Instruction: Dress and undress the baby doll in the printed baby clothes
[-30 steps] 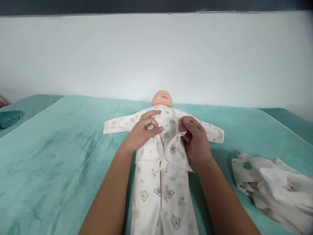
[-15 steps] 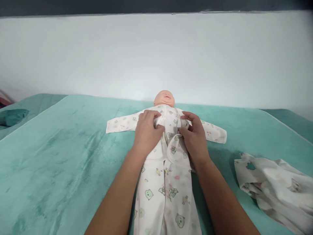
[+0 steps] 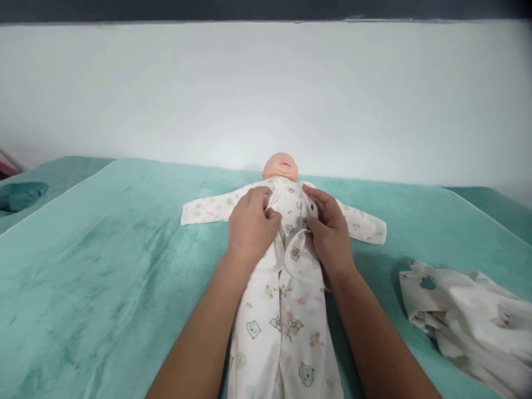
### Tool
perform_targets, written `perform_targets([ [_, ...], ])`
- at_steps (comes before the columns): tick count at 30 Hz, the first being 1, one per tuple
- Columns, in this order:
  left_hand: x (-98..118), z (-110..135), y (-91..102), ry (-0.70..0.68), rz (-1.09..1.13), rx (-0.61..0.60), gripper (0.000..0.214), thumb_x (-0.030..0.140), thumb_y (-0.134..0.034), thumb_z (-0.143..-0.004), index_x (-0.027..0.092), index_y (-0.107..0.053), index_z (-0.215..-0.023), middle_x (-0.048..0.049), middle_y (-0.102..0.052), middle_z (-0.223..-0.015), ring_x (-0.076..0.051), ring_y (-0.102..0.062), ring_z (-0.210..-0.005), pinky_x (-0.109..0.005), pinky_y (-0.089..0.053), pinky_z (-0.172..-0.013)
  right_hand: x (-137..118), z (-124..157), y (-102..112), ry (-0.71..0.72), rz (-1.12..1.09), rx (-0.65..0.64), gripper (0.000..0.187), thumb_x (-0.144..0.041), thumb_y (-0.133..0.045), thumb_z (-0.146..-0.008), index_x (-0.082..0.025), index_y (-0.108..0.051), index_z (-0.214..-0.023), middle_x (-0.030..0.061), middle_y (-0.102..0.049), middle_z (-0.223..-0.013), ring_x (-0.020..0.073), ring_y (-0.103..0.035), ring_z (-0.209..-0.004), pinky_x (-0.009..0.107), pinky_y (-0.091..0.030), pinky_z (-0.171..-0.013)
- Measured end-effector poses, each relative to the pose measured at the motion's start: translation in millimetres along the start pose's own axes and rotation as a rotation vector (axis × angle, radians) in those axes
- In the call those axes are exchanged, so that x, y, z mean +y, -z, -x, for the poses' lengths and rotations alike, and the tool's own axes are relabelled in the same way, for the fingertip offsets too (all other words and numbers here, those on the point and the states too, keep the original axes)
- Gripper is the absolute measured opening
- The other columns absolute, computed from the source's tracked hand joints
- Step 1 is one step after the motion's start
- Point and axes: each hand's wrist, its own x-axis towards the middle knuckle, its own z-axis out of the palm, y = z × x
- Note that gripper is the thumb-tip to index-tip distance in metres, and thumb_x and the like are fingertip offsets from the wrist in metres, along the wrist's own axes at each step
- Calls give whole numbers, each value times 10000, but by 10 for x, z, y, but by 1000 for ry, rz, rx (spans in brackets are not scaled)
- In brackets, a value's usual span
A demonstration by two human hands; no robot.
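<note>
A baby doll (image 3: pixel 281 165) lies on its back, its head toward the wall and its arms spread in long sleeves. It wears a white baby shirt (image 3: pixel 291 208) printed with green bears, and matching trousers (image 3: pixel 286 327) reach toward me. At the chest's left side, my left hand (image 3: pixel 254 221) is closed on the shirt, fingers and thumb pinching cloth near the front edge. Opposite, my right hand (image 3: pixel 328 224) grips the shirt's other front flap between thumb and fingers. The flap's rounded lower corner hangs below that hand. My fingertips partly hide the cloth they hold.
A teal plush blanket (image 3: pixel 103 266) covers the bed beneath the doll. To the right lies a crumpled white printed cloth (image 3: pixel 469 316). A white wall (image 3: pixel 266 94) rises behind the doll's head. A dark teal bundle (image 3: pixel 20 197) sits at the far left.
My right fingers have shifted slightly inward and upward along the flap, which now lies a little flatter. My left hand stays nearly where it was on the shirt.
</note>
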Motion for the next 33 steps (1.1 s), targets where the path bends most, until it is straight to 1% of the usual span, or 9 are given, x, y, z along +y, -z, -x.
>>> perform_targets([
  [4,-41,-9,10,51,52,51,358,109,-517,-758,229,-586,-1088,3,-618,-840,-171,-576,-771,-308,-437,-703,-5,3,5,9,22,-25,567,-112,-476,-717,-299,-612,-1235,-1,-600,-1335,234,-520,-1265,467,-367,-1119],
  [10,-105,-24,-16,62,150,66,304,117,-503,-773,216,-595,-1045,11,-601,-806,-147,-574,-742,-288,-452,-705,-1,6,-3,0,60,-3,528,-139,-479,-741,-285,-630,-1226,2,-613,-1334,234,-527,-1271,467,-364,-1131],
  [16,-73,-24,-7,29,67,-5,310,241,-590,-805,240,-592,-1115,-13,-629,-967,-164,-595,-790,-308,-454,-700,-104,41,-28,-103,114,-116,520,-234,-580,-797,-314,-578,-1311,-15,-545,-1434,243,-467,-1349,464,-353,-1154],
  [19,-56,-22,-3,55,26,-1,336,196,-566,-792,235,-596,-1125,-16,-635,-952,-170,-594,-779,-315,-456,-707,-112,47,-17,-88,98,-157,544,-196,-577,-781,-327,-580,-1309,-35,-526,-1453,235,-433,-1382,464,-325,-1176],
  [23,-76,-34,25,96,29,41,355,130,-502,-773,228,-616,-1095,-8,-627,-871,-169,-590,-753,-309,-457,-711,-81,33,14,-71,-30,-135,562,-123,-521,-741,-316,-617,-1259,-28,-565,-1416,242,-465,-1359,480,-357,-1151],
  [27,-222,-96,132,185,112,51,370,121,-498,-757,231,-624,-1087,5,-614,-831,-159,-594,-719,-288,-468,-680,-33,-39,116,-115,-236,-113,579,-77,-513,-648,-275,-661,-1170,8,-605,-1378,256,-541,-1288,449,-463,-1040],
  [30,-437,-156,248,275,108,44,410,93,-508,-730,237,-620,-1098,0,-643,-924,-156,-604,-718,-289,-476,-681,36,-139,301,-198,-302,-102,589,-58,-515,-551,-235,-693,-1084,48,-685,-1254,254,-653,-1105,429,-517,-931],
  [31,-515,-170,285,303,74,46,430,76,-501,-723,240,-618,-1102,-4,-651,-956,-164,-612,-740,-296,-477,-688,61,-175,374,-215,-298,-61,569,-59,-516,-528,-218,-705,-1041,55,-714,-1186,246,-674,-1047,424,-518,-921],
  [33,-652,-180,345,354,-39,63,479,36,-475,-709,247,-613,-1116,-18,-661,-1005,-198,-625,-825,-319,-477,-707,94,-236,501,-226,-252,100,468,-75,-538,-522,-196,-719,-936,56,-742,-1066,234,-688,-995,413,-508,-935],
])
